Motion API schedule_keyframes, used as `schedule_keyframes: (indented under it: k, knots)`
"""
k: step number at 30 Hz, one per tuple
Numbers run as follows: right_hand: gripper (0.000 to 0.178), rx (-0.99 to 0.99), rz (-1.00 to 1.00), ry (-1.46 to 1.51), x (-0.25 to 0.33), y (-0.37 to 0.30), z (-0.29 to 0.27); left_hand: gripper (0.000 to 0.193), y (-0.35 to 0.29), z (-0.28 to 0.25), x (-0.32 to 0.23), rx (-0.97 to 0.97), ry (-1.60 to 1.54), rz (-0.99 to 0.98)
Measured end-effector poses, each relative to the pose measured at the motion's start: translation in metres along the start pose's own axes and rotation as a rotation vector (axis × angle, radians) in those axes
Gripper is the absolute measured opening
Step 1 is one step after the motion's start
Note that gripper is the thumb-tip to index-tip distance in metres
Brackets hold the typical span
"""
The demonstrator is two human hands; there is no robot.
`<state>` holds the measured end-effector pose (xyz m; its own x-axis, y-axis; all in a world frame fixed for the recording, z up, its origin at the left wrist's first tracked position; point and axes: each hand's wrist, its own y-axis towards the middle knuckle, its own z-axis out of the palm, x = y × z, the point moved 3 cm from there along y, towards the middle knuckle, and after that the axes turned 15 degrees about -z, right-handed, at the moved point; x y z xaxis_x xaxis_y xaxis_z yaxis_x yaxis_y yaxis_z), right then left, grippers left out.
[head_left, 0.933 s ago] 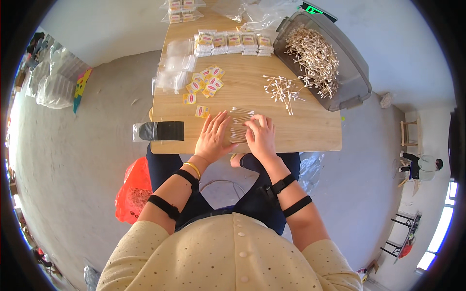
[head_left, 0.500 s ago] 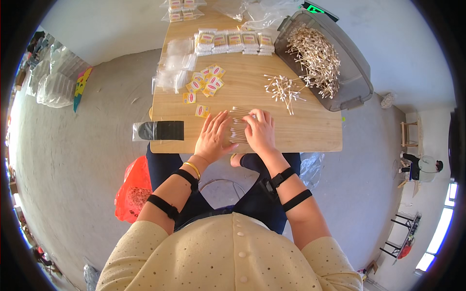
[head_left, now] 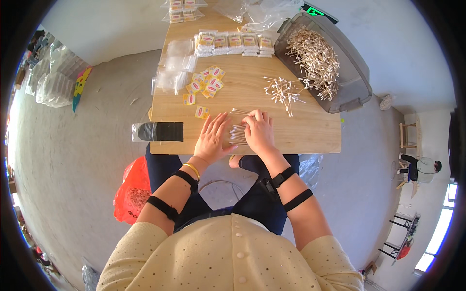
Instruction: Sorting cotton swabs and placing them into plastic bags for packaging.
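Observation:
Between my hands, near the table's front edge, a row of cotton swabs (head_left: 237,135) lies crosswise on the wood. At its left ends rests my left hand (head_left: 211,139), fingers stretched out and holding nothing. My right hand (head_left: 259,132) bends over the right ends, its fingertips pressed together on some swabs; the palm side is hidden. One or two swabs lie a little apart at the far end of the row. Just beyond my left fingertips is a yellow-and-white paper card (head_left: 202,112), with several more cards (head_left: 208,82) in a loose pile farther off.
A grey plastic bin (head_left: 357,92) full of swabs tilts at the far right, a loose swab heap (head_left: 283,91) before it. Packed swab bundles (head_left: 235,43) line the back. Clear bags (head_left: 177,65) lie left, near a black strip (head_left: 167,131). A red bag (head_left: 132,194) sits below.
The swabs between my hands have drawn closer together toward the near side, leaving a gap below the farthest ones. My right fingers have shifted slightly; my left hand stays almost still.

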<state>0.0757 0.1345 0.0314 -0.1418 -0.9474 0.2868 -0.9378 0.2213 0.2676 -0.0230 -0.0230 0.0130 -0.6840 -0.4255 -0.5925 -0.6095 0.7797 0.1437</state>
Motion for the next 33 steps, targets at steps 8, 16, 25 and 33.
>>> schedule_keyframes:
  k: [8, 16, 25, 33]
  knots:
    - [0.018, -0.019, -0.003, -0.026, -0.004, 0.021, -0.001, 0.094, 0.0, 0.002, 0.002, 0.004, 0.034, 0.004]
    - [0.016, 0.065, 0.013, -0.004, 0.002, -0.002, -0.001, 0.091, 0.0, -0.001, -0.002, 0.008, 0.012, -0.02]
    - [0.031, -0.037, 0.004, 0.162, 0.002, -0.03, -0.005, 0.091, 0.001, 0.002, -0.001, 0.031, 0.042, 0.018]
    - [0.091, 0.078, 0.002, 0.053, 0.014, -0.08, 0.008, 0.098, -0.011, 0.012, -0.002, 0.152, 0.42, 0.043]
